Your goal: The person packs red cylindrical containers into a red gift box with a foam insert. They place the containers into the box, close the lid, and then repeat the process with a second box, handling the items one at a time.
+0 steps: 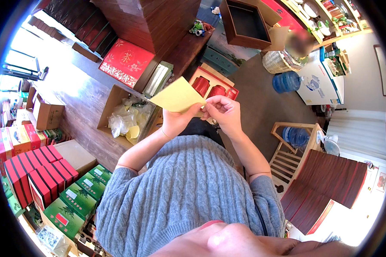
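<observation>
Currently holding a flat, pale-yellow, paper-like sheet (pixel 178 95) in front of a blue-grey cable-knit sweater (pixel 184 180), between left hand (pixel 178 122) and right hand (pixel 227 113).
Gripping the sheet near its lower right edge with the left hand, nearly closed, thumb along the upper face and other fingers mostly out of sight; pinching at its right corner with the right hand, thumb and forefinger tip to tip, with the exact hold partly hidden by the fingers. Slanting away from the hands, forward and to the left, across part of an open red-rimmed box (pixel 232 92) with two shiny red canisters (pixel 217 91) inside. To the left of the left hand, showing an open brown cardboard box (pixel 105 111) with crumpled clear plastic bags (pixel 122 122) in it; farther forward, a large red box with white floral patterning (pixel 126 62).
</observation>
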### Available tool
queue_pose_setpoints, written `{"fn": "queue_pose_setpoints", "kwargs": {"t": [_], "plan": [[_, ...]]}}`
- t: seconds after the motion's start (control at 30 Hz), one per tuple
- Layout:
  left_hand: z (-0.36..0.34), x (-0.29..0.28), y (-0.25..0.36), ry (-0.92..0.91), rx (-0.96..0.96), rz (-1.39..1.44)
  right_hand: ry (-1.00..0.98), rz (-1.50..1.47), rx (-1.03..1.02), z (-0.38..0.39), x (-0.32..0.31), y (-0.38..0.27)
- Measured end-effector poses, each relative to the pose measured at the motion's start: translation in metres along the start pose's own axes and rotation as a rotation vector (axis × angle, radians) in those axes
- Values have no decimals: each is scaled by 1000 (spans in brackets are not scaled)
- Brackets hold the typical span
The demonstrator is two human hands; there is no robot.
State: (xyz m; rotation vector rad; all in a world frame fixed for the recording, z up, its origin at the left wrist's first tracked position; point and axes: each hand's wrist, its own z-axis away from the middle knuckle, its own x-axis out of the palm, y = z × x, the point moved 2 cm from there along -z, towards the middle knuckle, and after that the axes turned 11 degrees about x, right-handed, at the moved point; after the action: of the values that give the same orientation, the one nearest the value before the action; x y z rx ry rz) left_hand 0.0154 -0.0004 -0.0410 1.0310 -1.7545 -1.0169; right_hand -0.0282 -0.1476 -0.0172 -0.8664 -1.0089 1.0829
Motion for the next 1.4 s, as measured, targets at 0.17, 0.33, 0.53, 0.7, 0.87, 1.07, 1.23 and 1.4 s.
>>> {"fn": "queue_pose_setpoints", "kwargs": {"t": [0.17, 0.33, 0.53, 0.7, 0.87, 1.07, 1.23, 1.4], "plan": [[-1, 1, 0, -38, -95, 98, -33, -52, -11, 6, -5, 1], [-2, 8, 0, -76, -200, 282, -65, -138, 13, 9, -11, -2], [-4, 13, -11, -62, -291, 304, -27, -106, -9, 6, -22, 1], [-8, 16, -36, -5, -421, 330, -10, -88, -14, 5, -27, 1], [-14, 17, -49, -6, -3, -135, 11, -83, 6, -4, -32, 6], [-17, 32, -28, -203, -155, 98, 120, 71, -58, -16, -42, 14], [-30, 50, -40, -346, -86, -124, 199, 359, -268, -7, -63, -2], [-45, 93, -55, -578, 41, -144, 386, 309, -369, 14, -98, 1]]}}
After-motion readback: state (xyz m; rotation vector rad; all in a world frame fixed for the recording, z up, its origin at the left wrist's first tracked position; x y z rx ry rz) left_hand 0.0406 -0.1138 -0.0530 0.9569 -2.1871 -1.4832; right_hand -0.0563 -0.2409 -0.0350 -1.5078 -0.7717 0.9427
